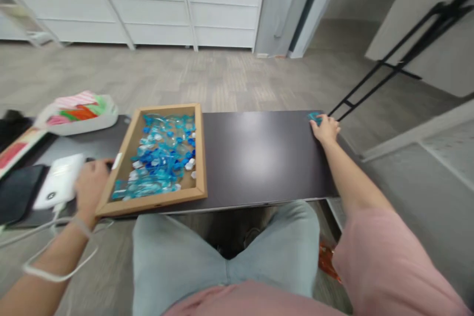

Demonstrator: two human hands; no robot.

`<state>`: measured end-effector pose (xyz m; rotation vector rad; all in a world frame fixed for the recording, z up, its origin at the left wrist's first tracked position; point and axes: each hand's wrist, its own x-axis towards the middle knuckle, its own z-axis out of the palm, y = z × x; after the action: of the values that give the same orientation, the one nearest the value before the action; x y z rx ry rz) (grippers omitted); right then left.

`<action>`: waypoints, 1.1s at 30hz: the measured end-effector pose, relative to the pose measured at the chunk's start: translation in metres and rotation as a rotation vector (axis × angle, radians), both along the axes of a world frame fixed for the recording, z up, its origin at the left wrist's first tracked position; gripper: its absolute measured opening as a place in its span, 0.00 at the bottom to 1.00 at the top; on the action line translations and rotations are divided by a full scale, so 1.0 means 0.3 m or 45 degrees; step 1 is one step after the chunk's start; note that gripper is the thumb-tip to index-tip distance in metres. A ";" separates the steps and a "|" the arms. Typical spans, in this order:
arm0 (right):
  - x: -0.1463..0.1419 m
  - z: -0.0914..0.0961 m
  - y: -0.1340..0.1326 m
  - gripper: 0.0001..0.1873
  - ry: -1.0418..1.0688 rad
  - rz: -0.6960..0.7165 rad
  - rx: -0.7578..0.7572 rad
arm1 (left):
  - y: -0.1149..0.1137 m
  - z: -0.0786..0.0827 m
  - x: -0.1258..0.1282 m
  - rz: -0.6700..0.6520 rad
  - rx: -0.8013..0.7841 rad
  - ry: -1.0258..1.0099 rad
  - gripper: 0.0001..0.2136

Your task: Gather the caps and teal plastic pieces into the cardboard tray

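Note:
At the far right end of the dark table [255, 158], my right hand [326, 131] has its fingers closed on a small translucent teal plastic piece [314, 117]. The piece's exact kind is too small to make out. My left hand [91, 185] is blurred beside the left wall of a cardboard box [200, 153], close to a white power bank [61, 180]. Something dark shows at its fingertips, and I cannot tell whether it is held. Inside the box lies a heap of clear teal plastic pieces [155, 185] with blue and white faceted beads [189, 164].
A white tray [79, 127] of colourful items stands at the table's back left. A black flat device [20, 192] lies at far left. White cables [55, 274] hang over my left forearm. Black metal bars [392, 69] rise past the right end.

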<state>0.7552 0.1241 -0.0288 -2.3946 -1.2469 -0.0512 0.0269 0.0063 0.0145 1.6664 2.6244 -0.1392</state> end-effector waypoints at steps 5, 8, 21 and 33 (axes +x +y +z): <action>-0.118 -0.030 0.012 0.13 0.144 0.260 0.268 | 0.009 -0.049 -0.041 0.002 0.149 -0.088 0.22; -0.334 0.001 -0.012 0.14 0.260 0.683 0.322 | 0.000 -0.061 -0.053 -0.005 0.156 -0.092 0.21; -1.499 0.177 -0.008 0.26 0.349 1.773 0.301 | 0.007 -0.121 -0.076 -0.075 0.331 -0.169 0.20; -1.276 0.183 -0.218 0.37 0.495 1.633 0.120 | 0.000 -0.109 -0.064 -0.108 0.320 -0.214 0.22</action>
<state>0.3726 0.0587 0.0260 -1.0698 -2.1930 0.6674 0.0076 0.0063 -0.0183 1.7719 2.5329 0.3283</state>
